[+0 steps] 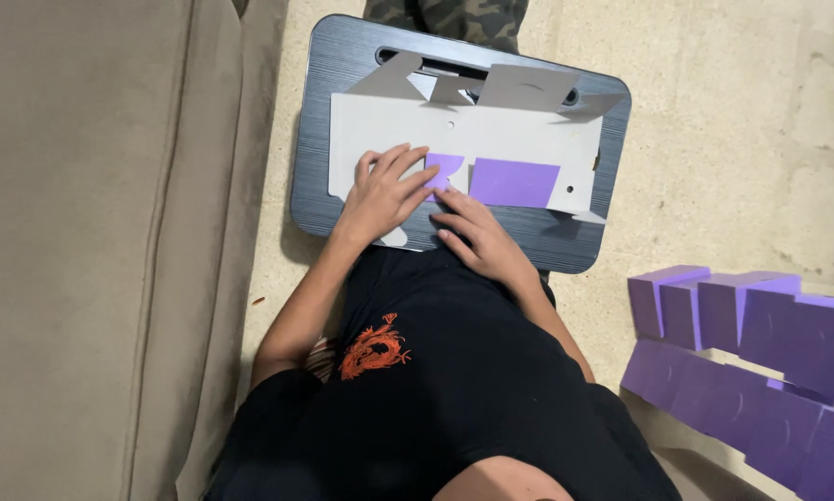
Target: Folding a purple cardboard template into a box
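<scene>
Flat die-cut cardboard box blank, grey on the side facing up, purple on the other (491, 139), lies spread on a dark grey rounded-rectangle lap tray with a slot along its far edge (343, 65). Tray sits on the beige floor (714, 111), right in front of the person.

Blank details: two purple flaps are folded over onto the grey face near its near edge, a small one (447, 169) and a wider rectangular one (514, 183) just beside it. Several grey tabs stand up along the far edge over the tray slot. Small punched holes show in the grey face.

Left hand (384, 195): flat on the grey panel, fingers spread and extended, fingertips (415, 160) touching the small purple flap's edge. Pressing down, not gripping anything.

Right hand (477, 237): lies at the near edge of the blank, fingers loosely extended, index tip touching the corner of the small purple flap next to the left fingertips. Nothing clasped.

Around: tan fabric sofa (83, 250) on the person's left, just beside the tray. Rows of assembled purple cardboard boxes (760, 362) on the floor to the right, well apart from the tray. Someone's camouflage-patterned trouser leg (449, 19) beyond the tray's far edge.
</scene>
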